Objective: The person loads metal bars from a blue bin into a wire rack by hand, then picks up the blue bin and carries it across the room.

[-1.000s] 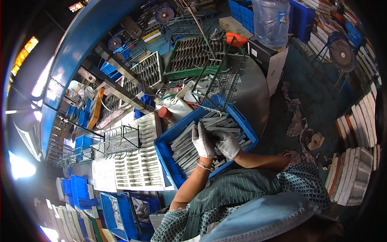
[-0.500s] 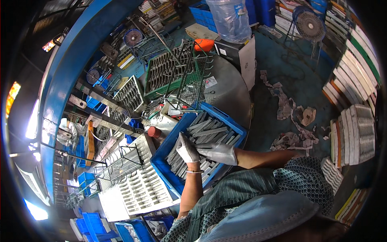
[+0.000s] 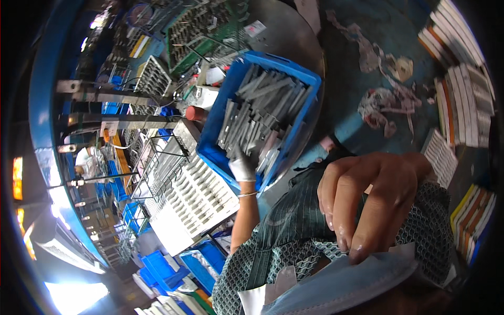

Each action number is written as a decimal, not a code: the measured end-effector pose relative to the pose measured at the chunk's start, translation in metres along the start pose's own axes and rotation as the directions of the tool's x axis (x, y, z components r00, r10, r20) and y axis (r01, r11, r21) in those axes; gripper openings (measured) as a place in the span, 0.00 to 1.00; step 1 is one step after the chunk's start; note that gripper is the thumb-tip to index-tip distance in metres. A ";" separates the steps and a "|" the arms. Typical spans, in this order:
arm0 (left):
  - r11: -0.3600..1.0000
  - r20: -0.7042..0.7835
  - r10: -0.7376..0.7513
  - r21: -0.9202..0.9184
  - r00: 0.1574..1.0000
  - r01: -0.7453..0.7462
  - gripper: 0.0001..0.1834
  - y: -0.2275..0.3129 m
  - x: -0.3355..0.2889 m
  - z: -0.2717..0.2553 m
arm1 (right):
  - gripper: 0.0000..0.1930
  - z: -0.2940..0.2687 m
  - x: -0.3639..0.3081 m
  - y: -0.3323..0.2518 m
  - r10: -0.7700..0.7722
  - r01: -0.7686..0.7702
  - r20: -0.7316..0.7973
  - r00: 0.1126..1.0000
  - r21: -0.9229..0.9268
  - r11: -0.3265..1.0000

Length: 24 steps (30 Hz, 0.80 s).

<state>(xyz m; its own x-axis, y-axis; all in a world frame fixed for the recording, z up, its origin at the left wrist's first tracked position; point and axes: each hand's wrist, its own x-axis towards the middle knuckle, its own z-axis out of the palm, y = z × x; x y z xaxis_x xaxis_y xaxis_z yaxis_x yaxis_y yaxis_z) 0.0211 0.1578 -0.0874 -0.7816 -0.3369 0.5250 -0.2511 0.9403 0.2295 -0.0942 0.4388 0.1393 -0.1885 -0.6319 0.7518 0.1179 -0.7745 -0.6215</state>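
Note:
My left hand [image 3: 242, 167], in a whitish glove with a bracelet at its wrist, is over the near side of a blue plastic bin [image 3: 208, 152]. Its fingers are closed, and a limp pale work glove [image 3: 269, 144] seems to trail from them, hard to tell from the metal below. Flat grey metal bars [image 3: 270, 97] lie loosely heaped in the bin. My right hand [image 3: 367, 199] is bare and raised close at the lower right. Its bent fingertips pinch the upper edge of a light-blue face mask [image 3: 341, 281]; the thumb is mostly hidden.
The bin rests on a round metal table [image 3: 286, 21]. Left of it are a white slotted tray [image 3: 202, 205], a wire rack [image 3: 157, 157] and a red-capped container [image 3: 195, 113]. Scrap paper [image 3: 386, 107] litters the floor at right, near stacked white trays [image 3: 467, 105].
My right hand has come out of its glove and moved right and nearer, up to the mask. My left hand stays over the bin. The whole view has tilted downward.

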 end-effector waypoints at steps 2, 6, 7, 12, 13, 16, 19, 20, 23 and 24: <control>0.778 0.262 -0.523 -0.240 0.811 0.580 0.23 0.021 -0.029 0.012 | 0.09 0.014 -0.018 0.005 0.039 -0.039 -0.046 0.998 0.003 0.999; 0.775 0.375 -0.542 -0.122 0.752 0.620 0.21 0.035 -0.065 0.035 | 0.08 0.034 -0.062 0.018 0.186 -0.183 0.049 0.981 -0.066 0.981; 0.741 0.397 -0.492 -0.276 0.775 0.612 0.19 0.038 -0.070 0.044 | 0.08 0.038 -0.075 0.020 0.216 -0.205 0.139 0.966 -0.093 0.974; 0.535 0.533 -0.468 -0.464 0.704 0.707 0.21 0.040 -0.063 0.028 | 0.08 0.060 -0.090 0.001 0.224 -0.184 -0.234 0.946 0.179 0.966; 0.411 0.579 -0.463 -0.530 0.671 0.742 0.20 0.048 -0.058 0.027 | 0.08 0.062 -0.095 0.000 0.224 -0.181 -0.261 0.939 0.179 0.967; 0.356 0.591 -0.461 -0.561 0.662 0.748 0.21 0.049 -0.054 0.034 | 0.08 0.065 -0.111 -0.002 0.046 -0.061 -0.277 0.960 -0.046 0.997; 0.307 0.599 -0.529 -0.525 0.601 0.794 0.20 0.021 -0.067 0.044 | 0.10 0.074 -0.127 -0.003 0.156 -0.170 -0.126 0.980 -0.106 0.980; 0.425 0.524 -0.556 -0.488 0.645 0.763 0.20 0.018 -0.069 0.047 | 0.13 0.084 -0.140 0.009 0.156 -0.161 -0.058 0.986 -0.092 0.983; 0.439 0.523 -0.542 -0.492 0.658 0.752 0.20 0.032 -0.069 0.036 | 0.12 0.095 -0.152 0.003 0.177 -0.181 -0.047 0.983 -0.095 0.979; 0.355 0.568 -0.514 -0.542 0.643 0.762 0.20 0.032 -0.071 0.036 | 0.12 0.099 -0.156 0.000 0.179 -0.184 -0.054 0.982 -0.113 0.976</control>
<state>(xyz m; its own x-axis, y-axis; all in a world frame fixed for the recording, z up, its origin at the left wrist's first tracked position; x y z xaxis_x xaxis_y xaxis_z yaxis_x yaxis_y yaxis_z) 0.0481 0.2133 -0.1469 -0.6977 -0.6729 -0.2457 -0.3753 0.0512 0.9255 0.0316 0.5345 0.0440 -0.2165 -0.7578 0.6155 0.0395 -0.6368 -0.7700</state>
